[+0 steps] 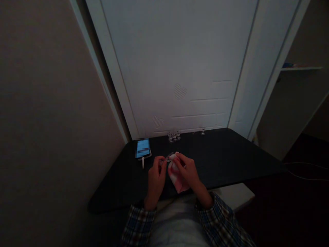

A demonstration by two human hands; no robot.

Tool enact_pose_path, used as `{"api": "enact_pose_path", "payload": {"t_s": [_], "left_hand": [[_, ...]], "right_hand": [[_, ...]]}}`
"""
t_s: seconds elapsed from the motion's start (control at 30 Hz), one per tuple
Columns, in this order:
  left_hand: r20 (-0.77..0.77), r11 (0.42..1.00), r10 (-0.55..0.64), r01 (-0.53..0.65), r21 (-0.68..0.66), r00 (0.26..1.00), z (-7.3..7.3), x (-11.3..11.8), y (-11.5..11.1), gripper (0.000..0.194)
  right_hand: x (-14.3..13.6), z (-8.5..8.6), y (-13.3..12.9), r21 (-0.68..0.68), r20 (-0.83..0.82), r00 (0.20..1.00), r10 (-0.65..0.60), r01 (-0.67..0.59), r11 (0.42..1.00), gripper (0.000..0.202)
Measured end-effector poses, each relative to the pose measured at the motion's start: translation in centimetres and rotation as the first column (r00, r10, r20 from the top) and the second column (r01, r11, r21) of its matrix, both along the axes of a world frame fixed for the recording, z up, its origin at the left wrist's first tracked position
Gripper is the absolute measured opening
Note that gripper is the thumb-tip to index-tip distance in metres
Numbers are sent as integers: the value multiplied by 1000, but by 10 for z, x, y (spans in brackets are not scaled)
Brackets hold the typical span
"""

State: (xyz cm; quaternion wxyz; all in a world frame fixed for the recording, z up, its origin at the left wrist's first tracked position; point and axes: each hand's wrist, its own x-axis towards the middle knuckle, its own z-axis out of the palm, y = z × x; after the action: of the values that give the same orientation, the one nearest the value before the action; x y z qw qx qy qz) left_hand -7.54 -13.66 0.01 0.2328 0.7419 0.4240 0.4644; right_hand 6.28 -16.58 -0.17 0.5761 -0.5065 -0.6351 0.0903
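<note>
Above the near part of the dark table, my left hand [156, 176] is closed, thumb and fingers pinching a small clear glass [169, 158] that looks stemmed. My right hand [189, 169] is closed on a pink and white cloth [178, 179], pressing its upper edge against the glass. The rest of the cloth hangs down between my hands. Fingers and cloth partly hide the glass, so its full shape does not show.
Several small stemmed glasses [174, 136] stand grouped at the back of the black table [218, 157]. Another small glass [203, 130] stands apart to their right. A lit phone [143, 148] is at the left. White furniture [236, 195] sits below the front edge.
</note>
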Motion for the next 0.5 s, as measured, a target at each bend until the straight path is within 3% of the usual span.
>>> {"api": "enact_pose_path", "payload": {"t_s": [0.5], "left_hand": [[5, 999, -25, 25, -28, 1000, 1, 0, -3, 21]], "right_hand": [[0, 4, -8, 52, 0, 999, 48, -48, 998, 22]]}}
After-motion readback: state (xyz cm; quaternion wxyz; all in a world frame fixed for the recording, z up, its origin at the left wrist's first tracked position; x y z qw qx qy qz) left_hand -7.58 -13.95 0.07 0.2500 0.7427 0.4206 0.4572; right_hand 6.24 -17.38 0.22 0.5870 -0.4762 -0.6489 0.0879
